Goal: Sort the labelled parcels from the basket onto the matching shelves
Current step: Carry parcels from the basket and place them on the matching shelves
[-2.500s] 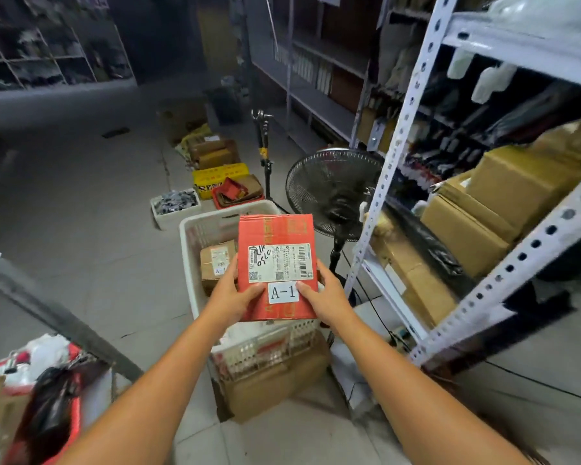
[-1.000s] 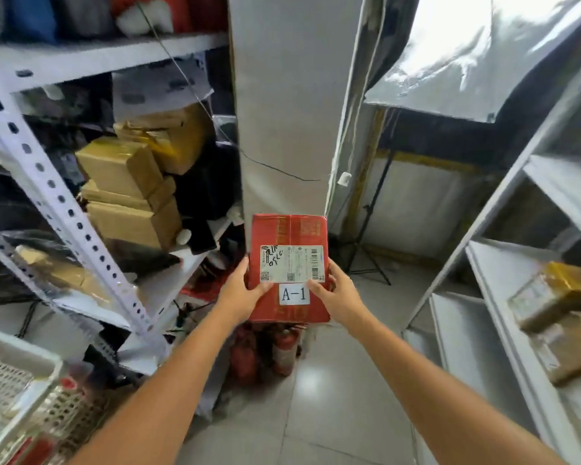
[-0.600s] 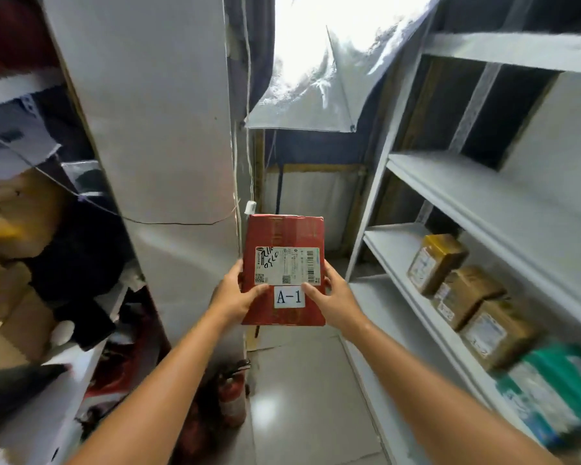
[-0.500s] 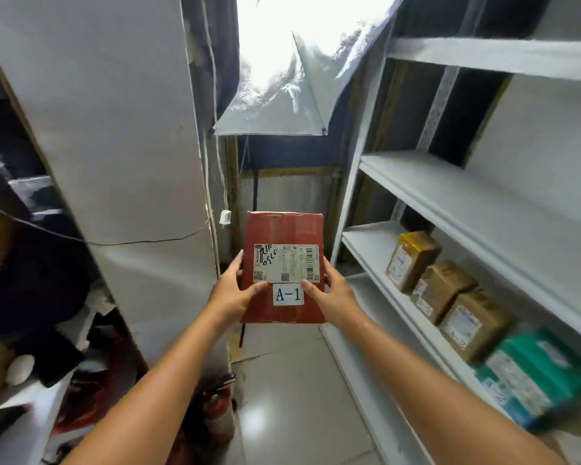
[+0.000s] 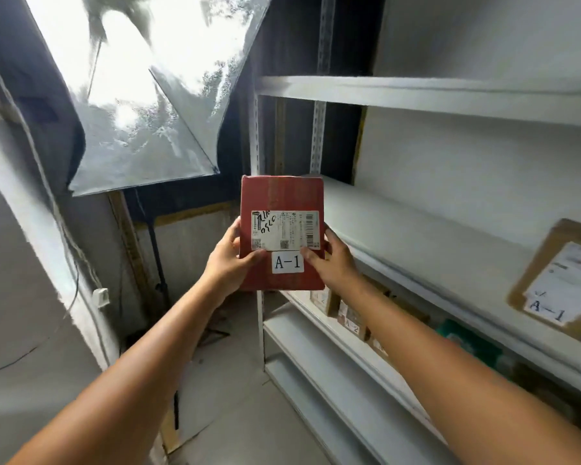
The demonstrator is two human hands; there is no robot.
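Right now you hold the red parcel (image 5: 282, 196) upright, just off the near-left corner of the white rack (image 5: 317, 142). Your left hand (image 5: 228, 266) grips its left edge and your right hand (image 5: 332, 263) grips its right edge, with both thumbs pressed on the front face beside the white A-1 tag (image 5: 287, 262). You are at the carry-and-match step. Toward the right end of the rack's middle shelf (image 5: 416, 229) sits a brown parcel (image 5: 557, 283) also marked A-1, so that shelf looks like the one wanted. The rack's shelf below carries small brown boxes (image 5: 351, 318), one tagged A-2, so it is not yours. Next, I judge, you need to swing the parcel over the middle shelf's front lip, set it on the bare board left of the brown parcel, and only then release both hands.
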